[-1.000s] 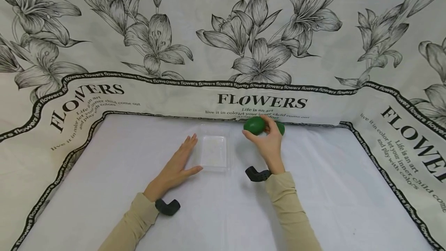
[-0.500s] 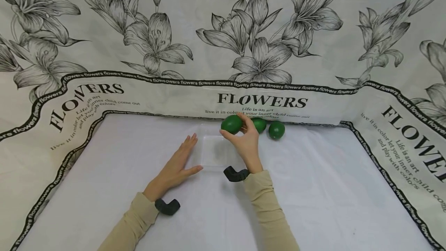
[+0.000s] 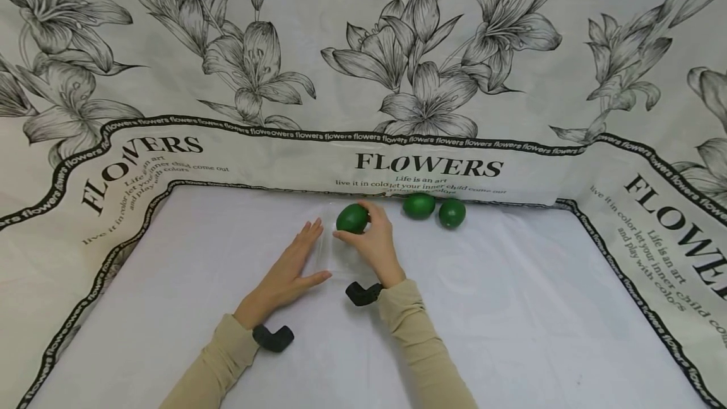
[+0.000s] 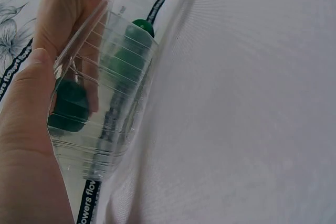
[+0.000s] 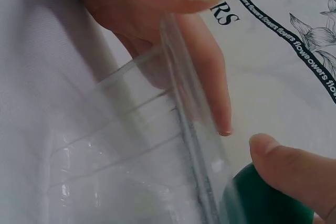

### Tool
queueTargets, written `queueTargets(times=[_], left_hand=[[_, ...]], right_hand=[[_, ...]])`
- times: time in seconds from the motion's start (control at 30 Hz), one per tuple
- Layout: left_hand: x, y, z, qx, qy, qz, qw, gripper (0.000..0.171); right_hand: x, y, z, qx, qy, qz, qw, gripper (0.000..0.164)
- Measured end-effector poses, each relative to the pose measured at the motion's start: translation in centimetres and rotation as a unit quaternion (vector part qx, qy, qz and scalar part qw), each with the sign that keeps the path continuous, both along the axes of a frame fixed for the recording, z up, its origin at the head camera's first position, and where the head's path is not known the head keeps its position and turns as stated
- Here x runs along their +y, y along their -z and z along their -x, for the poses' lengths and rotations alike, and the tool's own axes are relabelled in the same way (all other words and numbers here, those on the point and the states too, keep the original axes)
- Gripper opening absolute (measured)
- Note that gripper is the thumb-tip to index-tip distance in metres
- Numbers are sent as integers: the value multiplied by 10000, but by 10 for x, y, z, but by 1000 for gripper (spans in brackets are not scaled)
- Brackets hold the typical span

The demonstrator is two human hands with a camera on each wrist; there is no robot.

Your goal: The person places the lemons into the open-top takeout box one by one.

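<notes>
A green lime (image 3: 351, 218) is pinched between the thumb and fingers of my right hand (image 3: 379, 245), over the far part of a clear plastic box (image 4: 118, 145). In the left wrist view this lime shows through the box's wall. My left hand (image 3: 288, 275) rests at the left side of the box, its fingers straight and its thumb apart from them. The right wrist view shows the ribbed box wall (image 5: 121, 145) close up, with the left fingers behind its rim. Part of the box is hidden behind the right hand in the head view.
Two more limes, one lime (image 3: 419, 206) and another lime (image 3: 452, 213), lie side by side at the back of the white tablecloth (image 3: 539, 308). A flower-printed cloth (image 3: 284, 163) rises behind and on both sides.
My right hand has carried the lime leftward from beside the other limes to over the box, and slightly lower. Two limes came into full view. The left hand has stayed put.
</notes>
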State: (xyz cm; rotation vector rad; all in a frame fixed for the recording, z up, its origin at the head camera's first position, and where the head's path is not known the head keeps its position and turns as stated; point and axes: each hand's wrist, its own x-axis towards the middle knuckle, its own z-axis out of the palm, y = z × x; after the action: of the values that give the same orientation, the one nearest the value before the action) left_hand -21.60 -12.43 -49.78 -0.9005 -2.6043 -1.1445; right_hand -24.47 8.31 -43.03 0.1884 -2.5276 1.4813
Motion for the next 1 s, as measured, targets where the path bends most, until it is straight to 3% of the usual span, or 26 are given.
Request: queueTargets(times=[0.37, 1.0], left_hand=[[-1, 1, 0, 41, 30, -45, 10000, 90], [-1, 4, 0, 101, 22, -15, 9999, 91]], right_hand=[[-17, 8, 5, -384, -49, -947, 9948, 79], [-20, 15, 4, -247, -24, -1139, 9932, 65]])
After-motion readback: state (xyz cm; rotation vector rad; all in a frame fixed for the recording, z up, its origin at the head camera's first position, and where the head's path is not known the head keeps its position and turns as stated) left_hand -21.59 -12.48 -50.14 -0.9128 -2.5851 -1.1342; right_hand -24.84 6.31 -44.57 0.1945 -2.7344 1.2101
